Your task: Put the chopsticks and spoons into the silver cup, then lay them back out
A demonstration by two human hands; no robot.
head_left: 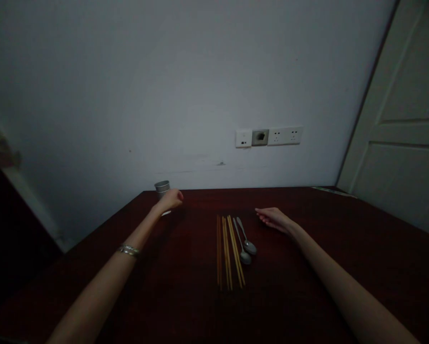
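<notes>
My left hand (171, 197), a bracelet (129, 250) on its forearm, is held in front of a grey metal cup (162, 185) at the back left of the table. Its fingers look curled into a loose fist, with nothing visible in them; it hides part of the cup. My right hand (274, 218) rests near the tabletop, right of two metal spoons (249, 247), its fingers extended and slightly bent, holding nothing I can see. Left of the spoons, several wooden chopsticks (226, 253) lie lengthwise in pairs, one pair redder than the others.
The dark red table (186, 296) meets a pale wall (186, 95) at its back edge. Sockets and switch plates (284, 135) are on the wall. A panelled door (401, 143) stands at the right, and a flat strip (332, 191) lies on the table's back right corner.
</notes>
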